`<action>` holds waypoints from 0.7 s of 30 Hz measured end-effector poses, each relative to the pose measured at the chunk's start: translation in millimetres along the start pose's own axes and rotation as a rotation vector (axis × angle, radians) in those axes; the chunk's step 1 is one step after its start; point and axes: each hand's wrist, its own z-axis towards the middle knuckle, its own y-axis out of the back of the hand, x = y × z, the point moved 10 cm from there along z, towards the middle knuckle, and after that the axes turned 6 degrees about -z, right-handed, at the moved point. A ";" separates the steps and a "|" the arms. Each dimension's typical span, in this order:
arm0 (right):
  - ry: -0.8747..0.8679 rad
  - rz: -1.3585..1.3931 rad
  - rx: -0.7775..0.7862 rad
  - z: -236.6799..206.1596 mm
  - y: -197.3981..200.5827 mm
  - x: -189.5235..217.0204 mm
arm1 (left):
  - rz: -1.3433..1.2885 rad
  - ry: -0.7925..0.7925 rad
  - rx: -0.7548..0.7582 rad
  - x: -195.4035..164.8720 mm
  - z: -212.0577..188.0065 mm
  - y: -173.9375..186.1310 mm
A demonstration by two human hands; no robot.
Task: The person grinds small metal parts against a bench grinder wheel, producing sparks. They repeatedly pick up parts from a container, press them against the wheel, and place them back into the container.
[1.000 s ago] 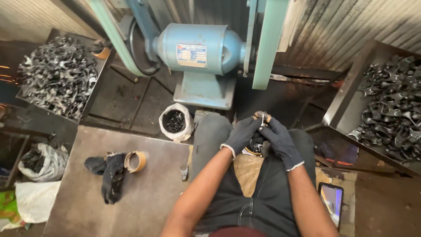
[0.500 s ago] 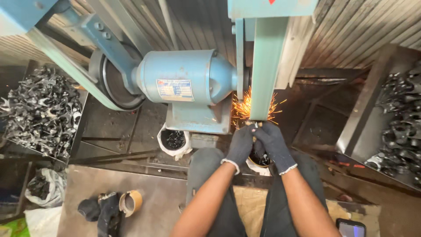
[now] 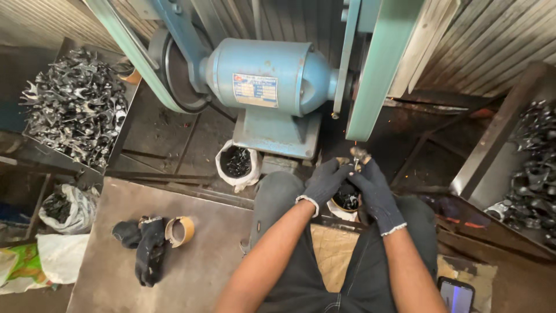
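Steel workpiece [image 3: 359, 155], small and dull, is being pinched by both gloved hands just under the green sanding belt [image 3: 376, 69]; left hand [image 3: 325, 182] and right hand [image 3: 375, 191] are closing round it. Full bin of parts [image 3: 75, 107] is waiting at left, another bin [image 3: 530, 174] sitting at right; grinding judged mid-batch.

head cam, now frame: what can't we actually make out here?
- Small metal piece pinched by left hand and right hand: gloves cover most of it, shape unclear.
- Container between the knees: hands hide most of it.
- Right bin of metal parts: cut off by frame edge.
- Phone: cut off by bottom edge.
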 end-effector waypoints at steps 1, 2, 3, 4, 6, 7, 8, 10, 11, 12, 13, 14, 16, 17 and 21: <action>-0.021 0.030 -0.018 5.2 -0.4 -1.6 | -0.061 -0.035 -0.026 -5.6 3.2 2.1; -0.041 0.061 -0.033 12.8 0.6 -3.3 | -0.120 -0.070 -0.053 -10.6 7.5 5.2; -0.023 0.099 0.001 20.9 -1.1 -1.1 | -0.137 -0.045 -0.081 -9.6 13.0 7.4; -0.013 0.143 0.029 28.6 -2.2 -0.9 | -0.150 -0.011 -0.103 -6.6 16.7 9.4; -0.028 0.208 0.039 41.0 -0.5 -4.5 | -0.053 0.075 -0.132 -0.3 23.7 11.7; -0.056 0.227 0.030 45.6 0.6 -8.0 | 0.055 0.126 -0.146 3.2 24.9 13.0; -0.101 0.242 0.026 48.1 0.6 -13.3 | 0.156 0.194 -0.164 7.9 24.9 14.9; -0.127 0.258 -0.005 48.4 2.5 -17.4 | -0.046 0.131 -0.188 1.3 24.1 12.7; -0.102 0.266 -0.013 45.9 2.4 -15.8 | -0.139 0.062 -0.203 -6.1 22.4 13.0; -0.052 0.138 -0.026 43.2 4.7 -11.0 | -0.044 0.046 -0.202 -10.3 20.3 11.9; -0.013 0.016 -0.049 39.5 7.6 -6.5 | 0.053 0.041 -0.194 -13.7 18.0 11.2; 0.011 -0.103 -0.078 33.0 11.1 -3.8 | 0.152 0.048 -0.180 -15.1 13.0 10.0; 0.041 -0.061 0.016 18.0 6.0 -0.1 | 0.027 0.014 -0.125 -19.5 4.5 8.6; 0.067 -0.042 0.070 11.4 2.7 3.5 | -0.036 -0.011 -0.106 -22.3 0.7 10.8; 0.029 -0.130 0.107 -7.5 2.9 7.4 | 0.013 0.171 0.138 0.2 -7.6 -4.8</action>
